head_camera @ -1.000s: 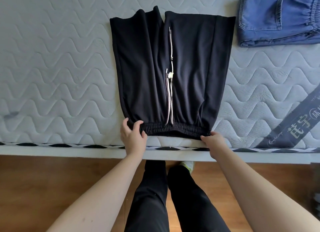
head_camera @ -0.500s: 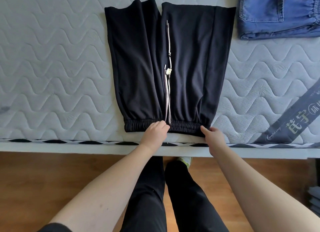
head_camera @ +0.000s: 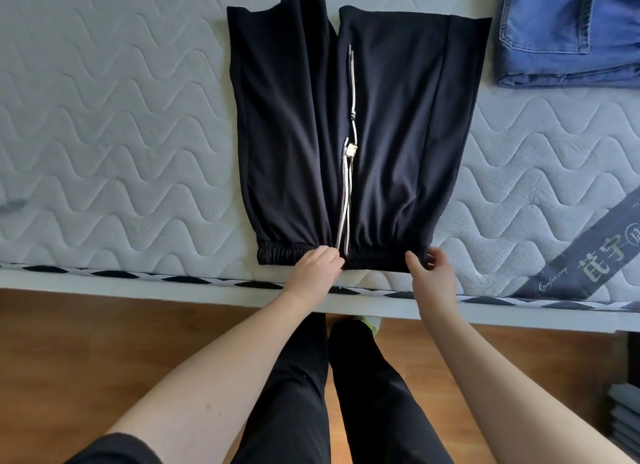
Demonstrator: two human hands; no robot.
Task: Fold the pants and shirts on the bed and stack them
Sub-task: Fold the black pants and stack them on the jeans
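Black pants lie folded on the quilted grey mattress, leg ends far, elastic waistband at the near edge. A grey drawstring runs up their middle. My left hand sits on the middle of the waistband, fingers bunched together where the drawstring comes out. My right hand is at the waistband's right end, thumb on the band and fingers spread just past the corner. Folded blue jeans lie at the far right of the bed.
The mattress edge with a black-and-white trim runs across in front of me, with wooden floor and my legs below it. A dark label band crosses the mattress at right. Grey stacked items sit at the lower right.
My left hand has slid from the waistband's left corner to its middle at the drawstring. My right hand has stayed at the right corner and spread its fingers.
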